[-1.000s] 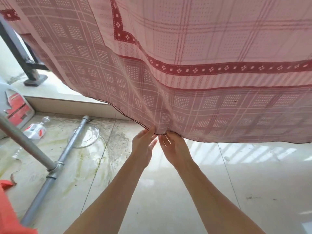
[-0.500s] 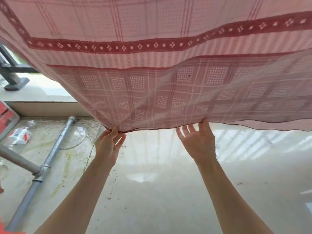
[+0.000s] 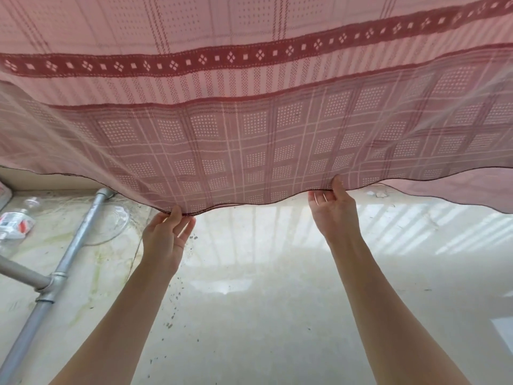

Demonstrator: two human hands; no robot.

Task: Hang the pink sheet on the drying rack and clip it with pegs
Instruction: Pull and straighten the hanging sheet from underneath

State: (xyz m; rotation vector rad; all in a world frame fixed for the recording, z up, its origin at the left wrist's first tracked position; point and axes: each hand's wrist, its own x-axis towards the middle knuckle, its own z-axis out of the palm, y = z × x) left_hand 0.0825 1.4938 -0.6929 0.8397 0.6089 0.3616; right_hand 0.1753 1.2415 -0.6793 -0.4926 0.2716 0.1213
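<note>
The pink sheet (image 3: 255, 112), checked with a dark red patterned band, hangs across the whole upper half of the view, its lower hem wavy. My left hand (image 3: 166, 234) pinches the hem at lower centre-left, thumb in front of the cloth. My right hand (image 3: 333, 209) grips the hem further right, thumb on the front and fingers behind. The two hands are well apart along the hem. The rack's top bar and any pegs are out of view.
A grey metal pipe frame (image 3: 55, 276) lies slanted on the pale tiled floor at left. Beside it are a clear plastic bottle (image 3: 14, 220) and a clear glass dish (image 3: 111, 223). A low ledge (image 3: 50, 180) runs behind them.
My hands were together on the hem a second ago and have slid apart, the right one going further right. The sheet's lower edge is now spread wider and flatter.
</note>
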